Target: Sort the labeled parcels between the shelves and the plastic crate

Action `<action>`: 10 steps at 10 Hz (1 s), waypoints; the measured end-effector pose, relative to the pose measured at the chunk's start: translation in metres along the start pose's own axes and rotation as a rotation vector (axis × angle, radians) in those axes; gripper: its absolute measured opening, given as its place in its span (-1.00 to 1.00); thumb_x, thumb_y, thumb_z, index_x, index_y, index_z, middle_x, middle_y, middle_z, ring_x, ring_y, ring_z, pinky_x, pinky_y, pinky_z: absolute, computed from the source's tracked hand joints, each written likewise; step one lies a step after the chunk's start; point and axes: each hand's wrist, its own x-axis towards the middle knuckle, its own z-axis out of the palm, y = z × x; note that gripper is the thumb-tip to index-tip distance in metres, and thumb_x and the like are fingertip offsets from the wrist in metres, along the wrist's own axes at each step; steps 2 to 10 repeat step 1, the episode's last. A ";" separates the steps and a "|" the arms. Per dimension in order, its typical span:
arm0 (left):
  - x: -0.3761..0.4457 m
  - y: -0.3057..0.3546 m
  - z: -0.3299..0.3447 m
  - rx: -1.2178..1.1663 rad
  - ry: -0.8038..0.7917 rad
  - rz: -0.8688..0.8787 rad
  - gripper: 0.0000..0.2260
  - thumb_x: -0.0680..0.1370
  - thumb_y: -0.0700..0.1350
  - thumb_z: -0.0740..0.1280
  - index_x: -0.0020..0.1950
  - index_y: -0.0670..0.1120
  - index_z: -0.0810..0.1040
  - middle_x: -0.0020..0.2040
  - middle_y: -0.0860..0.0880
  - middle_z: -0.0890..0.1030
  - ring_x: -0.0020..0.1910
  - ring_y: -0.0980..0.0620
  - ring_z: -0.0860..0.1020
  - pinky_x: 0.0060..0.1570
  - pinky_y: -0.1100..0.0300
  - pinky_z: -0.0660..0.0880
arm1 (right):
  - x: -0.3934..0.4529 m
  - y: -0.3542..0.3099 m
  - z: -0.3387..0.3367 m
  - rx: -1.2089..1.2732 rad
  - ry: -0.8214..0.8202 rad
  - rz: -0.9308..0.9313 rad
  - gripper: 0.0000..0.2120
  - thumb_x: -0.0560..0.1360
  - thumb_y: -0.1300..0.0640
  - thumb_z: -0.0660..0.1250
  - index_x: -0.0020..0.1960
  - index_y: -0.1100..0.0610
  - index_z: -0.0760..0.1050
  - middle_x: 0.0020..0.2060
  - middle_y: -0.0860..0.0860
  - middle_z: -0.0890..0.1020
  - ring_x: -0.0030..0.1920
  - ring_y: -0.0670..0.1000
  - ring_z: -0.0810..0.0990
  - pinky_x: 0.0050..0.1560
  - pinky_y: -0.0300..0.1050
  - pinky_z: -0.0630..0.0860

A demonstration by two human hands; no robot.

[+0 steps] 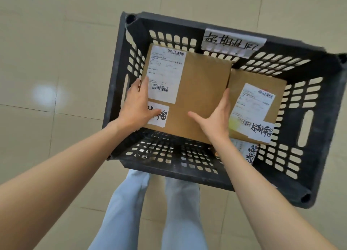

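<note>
The left hand [139, 107] and the right hand [216, 118] clasp a brown cardboard parcel [195, 91] by its two side edges, thumbs laid on its top face, the left thumb over a handwritten sticker [159, 117]. The parcel sits inside the black plastic crate [308, 174], partly overlapping a second labeled parcel [257, 103] to its right. The crate stands on a pale tiled floor [56, 61], with the person's light trousers [131, 212] below it.
</note>
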 end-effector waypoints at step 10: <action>-0.017 0.018 -0.034 -0.016 0.022 0.004 -0.08 0.36 -0.05 0.51 0.53 0.02 -0.04 0.52 -0.11 0.09 0.49 -0.09 0.08 0.38 -0.14 0.21 | -0.023 -0.032 -0.016 0.000 -0.055 -0.086 0.16 0.29 -0.07 0.53 0.52 -0.03 -0.28 0.55 0.04 -0.07 0.53 0.05 -0.04 0.49 0.16 0.03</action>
